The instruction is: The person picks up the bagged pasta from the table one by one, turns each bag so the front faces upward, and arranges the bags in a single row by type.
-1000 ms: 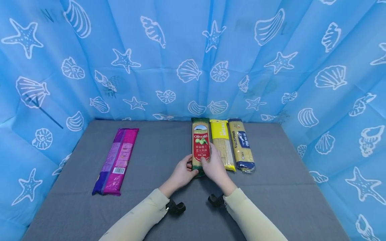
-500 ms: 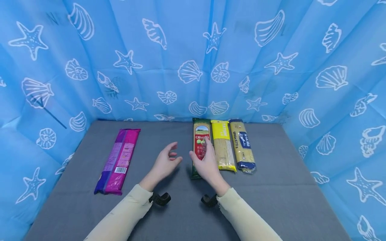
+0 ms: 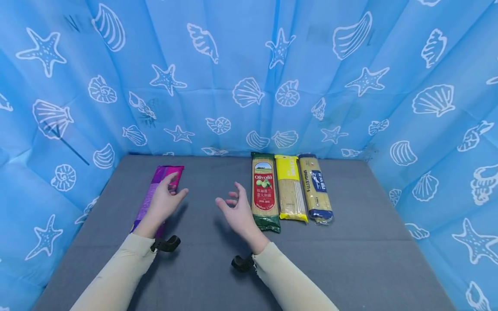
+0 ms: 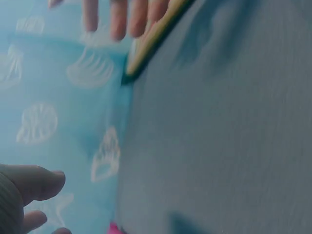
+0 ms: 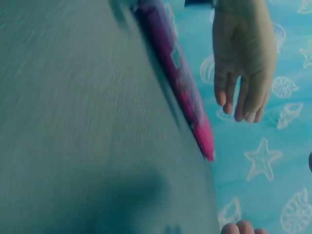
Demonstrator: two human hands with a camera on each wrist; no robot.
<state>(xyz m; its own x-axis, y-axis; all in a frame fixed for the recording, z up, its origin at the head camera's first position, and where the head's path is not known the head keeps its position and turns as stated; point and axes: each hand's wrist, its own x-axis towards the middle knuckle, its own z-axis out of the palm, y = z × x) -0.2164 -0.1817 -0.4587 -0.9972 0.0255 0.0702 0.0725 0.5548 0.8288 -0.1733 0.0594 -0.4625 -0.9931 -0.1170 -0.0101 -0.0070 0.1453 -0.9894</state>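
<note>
Four pasta packets lie by two empty hands.

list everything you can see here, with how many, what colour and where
Purple pack: one, magenta and purple, left part of the table, partly behind the left hand.
Green pack: one, green with a red label, leftmost of a row of three right of centre.
Yellow pack: one, yellow, middle of the row.
Blue-label pack: one, clear with a blue label, right end of the row.
Table: one, grey.
Curtain: one, blue with white shells and starfish, behind and at both sides.
Left hand: open, over the purple pack.
Right hand: open, beside the green pack, holding nothing.
</note>
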